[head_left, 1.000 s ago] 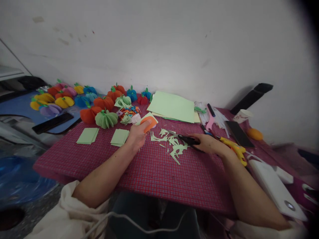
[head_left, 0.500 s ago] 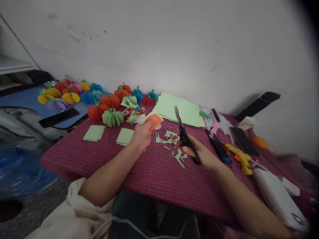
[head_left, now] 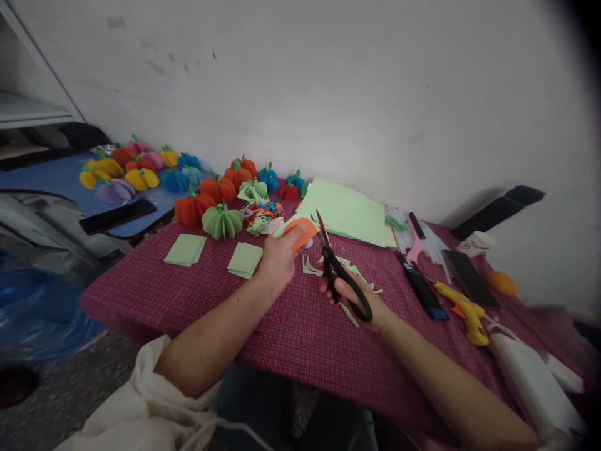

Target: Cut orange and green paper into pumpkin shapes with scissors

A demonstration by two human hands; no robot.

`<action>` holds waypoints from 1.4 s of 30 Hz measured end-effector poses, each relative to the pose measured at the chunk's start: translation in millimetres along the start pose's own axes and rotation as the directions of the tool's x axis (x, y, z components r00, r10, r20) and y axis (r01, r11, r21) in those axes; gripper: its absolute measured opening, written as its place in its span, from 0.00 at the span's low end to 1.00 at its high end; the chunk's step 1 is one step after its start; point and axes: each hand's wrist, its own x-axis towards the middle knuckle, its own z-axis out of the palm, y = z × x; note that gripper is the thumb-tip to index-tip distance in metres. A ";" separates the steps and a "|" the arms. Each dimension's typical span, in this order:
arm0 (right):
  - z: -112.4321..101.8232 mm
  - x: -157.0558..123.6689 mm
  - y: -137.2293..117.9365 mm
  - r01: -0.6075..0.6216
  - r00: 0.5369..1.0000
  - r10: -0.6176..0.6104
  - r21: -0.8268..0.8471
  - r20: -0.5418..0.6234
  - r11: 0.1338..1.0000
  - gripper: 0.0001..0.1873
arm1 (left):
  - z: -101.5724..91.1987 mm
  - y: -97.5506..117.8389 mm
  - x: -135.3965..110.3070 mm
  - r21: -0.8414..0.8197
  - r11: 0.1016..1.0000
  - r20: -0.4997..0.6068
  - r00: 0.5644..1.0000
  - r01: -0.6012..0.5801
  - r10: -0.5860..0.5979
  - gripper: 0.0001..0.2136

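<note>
My left hand (head_left: pixel 278 255) pinches an orange paper piece (head_left: pixel 303 230) laid over pale green paper. In my right hand (head_left: pixel 350 297) are black-handled scissors (head_left: pixel 335 275), their blades slightly apart and pointing up beside the orange paper's right edge. Pale green paper scraps (head_left: pixel 310 268) lie on the cloth under and around the scissors. Left of my left hand rest two small stacks of green paper squares, the nearer one (head_left: pixel 245 260) and a farther one (head_left: pixel 185 250). Behind them stands a green paper pumpkin (head_left: pixel 222 222).
Large green sheets (head_left: pixel 347 210) lie against the wall. Orange paper pumpkins (head_left: pixel 192 208) and a heap of colourful scraps (head_left: pixel 263 216) stand at the back left. Rightward lie a yellow glue gun (head_left: pixel 462 307), a utility knife (head_left: pixel 425 293), a paper cup (head_left: pixel 476 243) and a white box (head_left: pixel 535 376).
My right hand has brought the scissors left, close to the orange paper, and the blades have opened. The left hand still holds the paper. The whole view has shifted slightly.
</note>
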 end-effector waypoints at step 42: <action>-3.9 0.4 0.8 0.032 0.998 -0.037 -0.122 -0.041 0.992 0.22 | 4.5 -6.5 -7.6 -0.021 1.000 0.039 0.999 0.017 -0.016 0.07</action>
